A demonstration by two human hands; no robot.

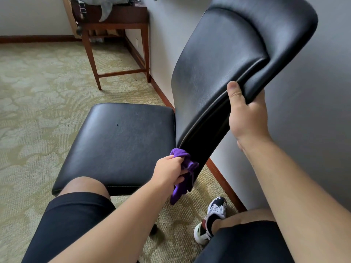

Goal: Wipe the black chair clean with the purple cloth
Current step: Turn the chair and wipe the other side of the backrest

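Floor: pale green-beige patterned carpet, running under the black padded leather-look chair. Plain grey wall just behind the chair, with a red-brown wooden skirting board along its foot. Beyond the chair, in the far corner, a dark wooden desk with grey fabric draped over its top. The chair seat shows faint dusty smears. The chair's curved backrest rises next to the wall.

Left hand is at the lower side edge of the chair's backrest, fingers curled round the bunched purple cloth. Cloth touches that edge, 1 end hanging down. Right hand is higher on the same edge, thumb on the front face, fingers wrapped behind, gripping it.

Near side of the chair: 2 knees in black shorts, 1 white-and-black trainer on the carpet.
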